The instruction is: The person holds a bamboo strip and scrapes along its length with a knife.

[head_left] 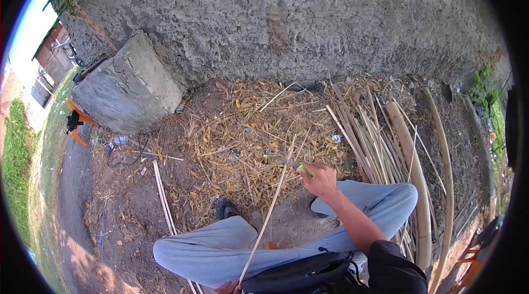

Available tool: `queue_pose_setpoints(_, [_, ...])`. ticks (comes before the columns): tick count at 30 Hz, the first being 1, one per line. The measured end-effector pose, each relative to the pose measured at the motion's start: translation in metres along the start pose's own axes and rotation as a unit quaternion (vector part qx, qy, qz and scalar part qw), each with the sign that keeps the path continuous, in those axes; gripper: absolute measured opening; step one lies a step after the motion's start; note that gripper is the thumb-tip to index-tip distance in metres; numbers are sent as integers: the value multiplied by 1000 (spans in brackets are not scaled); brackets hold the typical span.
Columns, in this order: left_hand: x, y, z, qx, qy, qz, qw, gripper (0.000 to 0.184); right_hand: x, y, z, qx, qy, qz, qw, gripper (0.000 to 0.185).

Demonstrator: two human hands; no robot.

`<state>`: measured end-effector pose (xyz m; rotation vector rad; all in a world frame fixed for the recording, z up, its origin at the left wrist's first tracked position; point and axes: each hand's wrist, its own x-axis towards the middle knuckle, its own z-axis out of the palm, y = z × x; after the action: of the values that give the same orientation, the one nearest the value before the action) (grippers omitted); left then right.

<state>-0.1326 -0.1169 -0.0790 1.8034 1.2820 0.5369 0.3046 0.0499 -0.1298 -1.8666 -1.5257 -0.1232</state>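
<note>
Outdoors, a rough grey wall (341, 24) closes the far side of the workplace. Beneath it, bare earthen ground (135, 206) is strewn with pale shavings (248, 139) and yellow leaves. A concrete block (132, 84) stands at left against the wall; a thick pole (410, 173) lies at right beside a loose bundle of strips (361, 134). The wearer's legs (204, 250) are folded outward, knees apart, with a black bag (303, 277) across the lap. Between the knees, the long strip (268, 211) slants from the lap toward the litter. At its near end, the left hand (227, 287), partly cropped, appears to grip it. Near its far end, the right hand (321, 180) is clenched around the green handle of a small knife (295, 165), whose blade crosses the strip. Good control probably calls for a steady near grip, a shallow blade angle, light even pressure and strokes directed away from the left fingers and both legs.
</note>
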Motion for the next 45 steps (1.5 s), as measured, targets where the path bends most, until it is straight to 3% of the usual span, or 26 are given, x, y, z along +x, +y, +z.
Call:
queue_pose_setpoints(4, [0, 7, -7, 13, -22, -11, 1000, 23, 1, 2, 6, 9, 8, -3, 1000, 23])
queue_pose_setpoints(6, [-1, 10, -10, 47, 7, 50, 998, 22, 2, 2, 3, 0, -6, 14, 1000, 23])
queue_pose_setpoints(13, [3, 36, -19, 60, -22, 14, 998, 19, 2, 13, 1, -20, -13, 22, 999, 22])
queue_pose_setpoints(15, [7, 40, -15, 138, 24, 110, 984, 19, 4, 13, 2, -25, 25, 4, 999, 22])
queue_pose_setpoints(25, [9, 36, -7, 90, 41, 108, 989, 19, 2, 17, -3, 20, -7, 74, 997, 25])
queue_pose_setpoints(30, [9, 31, -4, 91, 36, 92, 991, 19, -7, -7, -8, 45, -21, -42, 998, 27])
queue_pose_setpoints(37, [2, 26, -2, 68, 18, 39, 997, 20, -15, -8, -9, -13, -42, -86, 995, 26])
queue_pose_setpoints(39, [-3, 23, 0, 79, 60, 113, 989, 22, 0, 20, -7, -30, -23, -10, 999, 26])
queue_pose_setpoints(40, [-5, 25, 0, 77, 59, 112, 989, 22, 0, 24, -3, -39, 31, -35, 998, 25])
queue_pose_setpoints(44, [-10, 30, 0, 117, 51, 88, 988, 22, 7, 22, -7, -45, 46, 2, 998, 22])
queue_pose_setpoints(45, [-11, 28, 0, 142, 64, 102, 982, 22, 14, 37, -9, -62, 13, 80, 995, 24])
